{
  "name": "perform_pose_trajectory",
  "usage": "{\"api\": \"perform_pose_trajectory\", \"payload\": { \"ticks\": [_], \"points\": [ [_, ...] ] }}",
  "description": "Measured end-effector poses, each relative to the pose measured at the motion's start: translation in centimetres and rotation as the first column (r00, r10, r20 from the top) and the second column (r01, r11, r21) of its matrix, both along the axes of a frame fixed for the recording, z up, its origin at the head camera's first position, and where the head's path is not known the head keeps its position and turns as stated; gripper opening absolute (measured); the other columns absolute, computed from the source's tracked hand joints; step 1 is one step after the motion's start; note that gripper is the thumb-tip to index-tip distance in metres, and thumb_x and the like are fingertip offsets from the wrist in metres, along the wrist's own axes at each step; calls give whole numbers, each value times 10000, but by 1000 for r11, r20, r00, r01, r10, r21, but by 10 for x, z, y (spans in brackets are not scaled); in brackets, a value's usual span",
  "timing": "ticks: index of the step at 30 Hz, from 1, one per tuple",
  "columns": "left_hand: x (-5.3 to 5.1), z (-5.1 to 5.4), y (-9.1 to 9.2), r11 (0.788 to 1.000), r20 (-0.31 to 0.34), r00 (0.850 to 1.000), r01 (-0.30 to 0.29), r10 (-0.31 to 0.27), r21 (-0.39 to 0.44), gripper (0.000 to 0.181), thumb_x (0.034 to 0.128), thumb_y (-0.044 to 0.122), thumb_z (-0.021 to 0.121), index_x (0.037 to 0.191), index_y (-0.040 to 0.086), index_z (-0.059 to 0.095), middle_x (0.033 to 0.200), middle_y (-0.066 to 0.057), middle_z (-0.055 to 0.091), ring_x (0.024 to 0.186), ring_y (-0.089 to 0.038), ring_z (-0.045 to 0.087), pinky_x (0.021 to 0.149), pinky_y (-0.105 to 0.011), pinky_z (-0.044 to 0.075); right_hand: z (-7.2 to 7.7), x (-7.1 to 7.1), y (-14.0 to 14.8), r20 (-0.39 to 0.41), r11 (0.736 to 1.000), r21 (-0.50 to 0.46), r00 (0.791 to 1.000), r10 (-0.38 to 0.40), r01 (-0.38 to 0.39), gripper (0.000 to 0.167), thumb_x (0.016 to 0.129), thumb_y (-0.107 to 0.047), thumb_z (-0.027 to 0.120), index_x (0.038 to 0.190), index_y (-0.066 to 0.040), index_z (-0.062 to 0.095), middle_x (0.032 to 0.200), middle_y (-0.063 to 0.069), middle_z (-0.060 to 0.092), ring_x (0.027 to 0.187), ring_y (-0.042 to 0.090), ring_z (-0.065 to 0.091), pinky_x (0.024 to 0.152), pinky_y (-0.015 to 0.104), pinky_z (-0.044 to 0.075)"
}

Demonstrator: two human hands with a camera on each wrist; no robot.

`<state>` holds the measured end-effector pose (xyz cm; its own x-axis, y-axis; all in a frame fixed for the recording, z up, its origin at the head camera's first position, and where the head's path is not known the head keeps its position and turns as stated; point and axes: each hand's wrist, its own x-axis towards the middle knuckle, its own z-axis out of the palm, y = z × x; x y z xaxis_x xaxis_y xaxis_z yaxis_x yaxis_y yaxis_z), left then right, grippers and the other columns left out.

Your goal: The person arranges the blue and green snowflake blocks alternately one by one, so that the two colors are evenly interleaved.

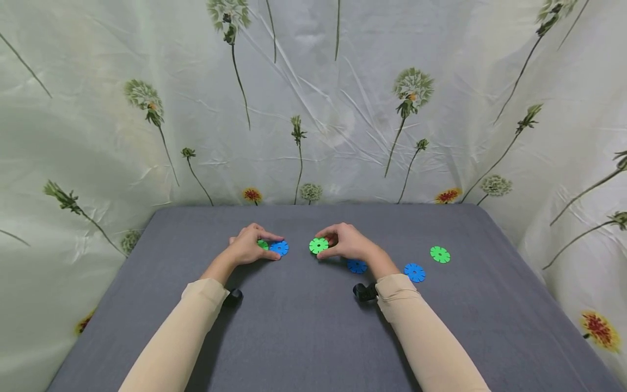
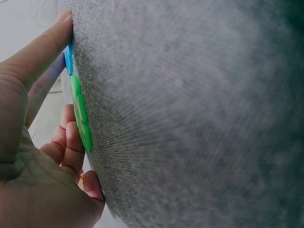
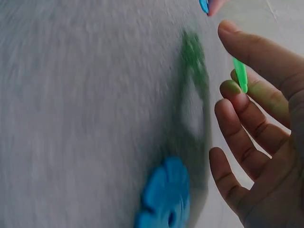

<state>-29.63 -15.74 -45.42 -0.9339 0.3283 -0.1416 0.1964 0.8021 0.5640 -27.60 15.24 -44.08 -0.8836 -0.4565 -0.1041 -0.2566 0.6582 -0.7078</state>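
On the grey table, my left hand (image 1: 246, 247) pinches the rim of a flat blue notched disc (image 1: 280, 248) between thumb and forefinger. Partly hidden by that hand, a green notched disc (image 2: 80, 111) lies beside the blue one, close to the curled fingers. My right hand (image 1: 345, 242) holds another green disc (image 1: 319, 246) by its edge, thumb on the near side and fingers behind. In the right wrist view this held disc (image 3: 241, 76) is raised off the cloth, with a green-tinted shadow below. A second blue disc (image 1: 357, 266) lies under the right wrist, partly covered.
Right of the right forearm lie a blue disc (image 1: 415, 273) and a green disc (image 1: 440, 254). Grey cloth covers the table (image 1: 299, 337). A pale curtain (image 1: 343, 109) with a dandelion print hangs behind it and along the sides.
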Motion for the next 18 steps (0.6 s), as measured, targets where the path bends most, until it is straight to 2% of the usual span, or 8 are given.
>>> {"api": "perform_pose_trajectory", "payload": {
  "ticks": [18],
  "points": [
    [-1, 1, 0, 1000, 3, 1000, 9, -9, 0, 494, 861, 426, 918, 1324, 309, 794, 1429, -178, 558, 1323, -407, 466, 960, -637, 282, -11, -7, -41, -22, 1000, 21, 999, -23, 23, 485, 885, -300, 915, 1325, -148, 778, 1179, 45, 725, 1051, 172, 668, 942, 351, 562]
  ]
}}
